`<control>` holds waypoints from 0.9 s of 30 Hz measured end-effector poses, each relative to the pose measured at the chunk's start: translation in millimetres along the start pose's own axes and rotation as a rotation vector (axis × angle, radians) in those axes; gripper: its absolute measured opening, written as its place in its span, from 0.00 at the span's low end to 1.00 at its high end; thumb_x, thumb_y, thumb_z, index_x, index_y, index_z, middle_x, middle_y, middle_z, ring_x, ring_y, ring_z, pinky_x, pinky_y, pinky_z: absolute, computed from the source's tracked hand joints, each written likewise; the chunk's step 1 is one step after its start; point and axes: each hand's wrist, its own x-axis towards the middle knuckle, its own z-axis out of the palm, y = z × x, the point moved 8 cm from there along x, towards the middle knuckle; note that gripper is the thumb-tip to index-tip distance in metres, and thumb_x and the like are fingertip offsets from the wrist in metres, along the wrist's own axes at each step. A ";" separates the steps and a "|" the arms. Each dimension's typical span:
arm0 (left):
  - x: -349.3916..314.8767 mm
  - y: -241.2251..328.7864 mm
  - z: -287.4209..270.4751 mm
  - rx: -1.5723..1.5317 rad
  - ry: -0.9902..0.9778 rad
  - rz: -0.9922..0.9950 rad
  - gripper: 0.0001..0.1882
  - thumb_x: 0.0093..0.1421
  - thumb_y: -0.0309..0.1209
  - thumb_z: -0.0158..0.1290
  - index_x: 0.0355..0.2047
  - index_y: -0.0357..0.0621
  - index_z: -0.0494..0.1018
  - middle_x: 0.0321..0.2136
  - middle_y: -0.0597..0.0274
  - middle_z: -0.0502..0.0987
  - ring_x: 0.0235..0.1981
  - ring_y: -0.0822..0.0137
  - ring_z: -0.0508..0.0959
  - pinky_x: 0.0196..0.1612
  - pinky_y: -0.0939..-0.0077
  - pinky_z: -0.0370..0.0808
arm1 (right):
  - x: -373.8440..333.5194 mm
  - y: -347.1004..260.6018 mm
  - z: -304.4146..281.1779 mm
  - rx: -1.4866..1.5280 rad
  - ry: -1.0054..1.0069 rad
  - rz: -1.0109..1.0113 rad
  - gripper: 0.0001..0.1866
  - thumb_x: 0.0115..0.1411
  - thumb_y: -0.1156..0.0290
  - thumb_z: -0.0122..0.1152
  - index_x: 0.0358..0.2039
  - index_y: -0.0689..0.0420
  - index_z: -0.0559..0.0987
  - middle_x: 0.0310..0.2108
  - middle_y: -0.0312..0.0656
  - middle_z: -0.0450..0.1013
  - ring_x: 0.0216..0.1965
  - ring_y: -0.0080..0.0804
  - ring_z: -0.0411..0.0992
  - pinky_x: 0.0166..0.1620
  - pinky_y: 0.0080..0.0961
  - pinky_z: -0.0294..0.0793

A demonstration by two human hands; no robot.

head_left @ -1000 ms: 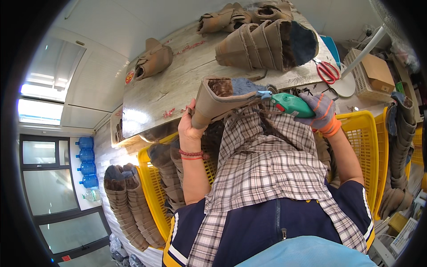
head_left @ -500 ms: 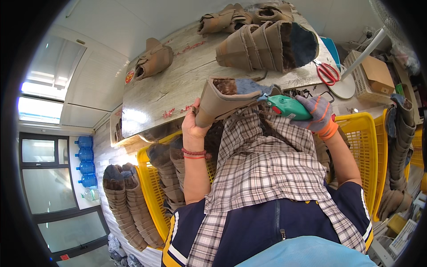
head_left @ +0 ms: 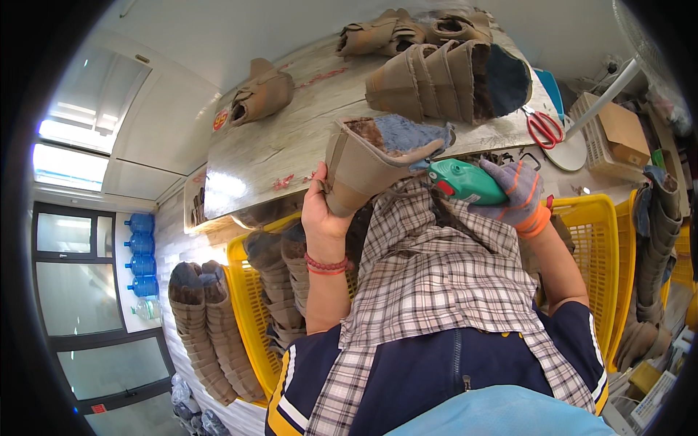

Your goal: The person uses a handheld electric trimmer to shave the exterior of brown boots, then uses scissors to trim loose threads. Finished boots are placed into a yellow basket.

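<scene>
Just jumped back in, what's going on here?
The person's bare left hand holds a brown fleece-lined piece. The gloved right hand grips a green handheld tool, its tip at or close to the piece's edge. Similar stacked pieces lie on the table, near red-handled scissors.

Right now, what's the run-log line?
left hand: holding brown fur-lined boot upper | gloved right hand: gripping green electric cutter at upper's edge | table: red-handled scissors

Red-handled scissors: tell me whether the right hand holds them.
No, the right hand grips a green handheld tool, while the scissors lie untouched.
</scene>
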 end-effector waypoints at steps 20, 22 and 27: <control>-21.3 -4.0 43.4 0.369 -0.326 0.494 0.23 0.62 0.33 0.50 0.57 0.46 0.63 0.56 0.61 0.67 0.57 0.58 0.66 0.61 0.52 0.62 | 8.5 -2.9 22.5 0.345 -0.010 0.387 0.32 0.36 0.59 0.77 0.42 0.59 0.78 0.30 0.46 0.77 0.28 0.39 0.75 0.33 0.27 0.74; -20.9 0.6 44.7 0.336 -0.346 0.434 0.23 0.62 0.33 0.50 0.57 0.47 0.63 0.56 0.60 0.67 0.57 0.58 0.66 0.60 0.51 0.62 | 0.3 8.3 25.7 0.413 -0.005 0.488 0.32 0.37 0.60 0.77 0.42 0.59 0.77 0.31 0.46 0.77 0.29 0.39 0.76 0.34 0.28 0.75; -16.4 5.2 37.9 0.274 -0.324 0.385 0.23 0.62 0.34 0.50 0.57 0.45 0.63 0.56 0.60 0.68 0.57 0.58 0.66 0.61 0.50 0.62 | -1.8 3.1 24.2 0.235 -0.108 0.409 0.32 0.36 0.59 0.77 0.43 0.60 0.77 0.31 0.47 0.77 0.30 0.40 0.76 0.34 0.29 0.75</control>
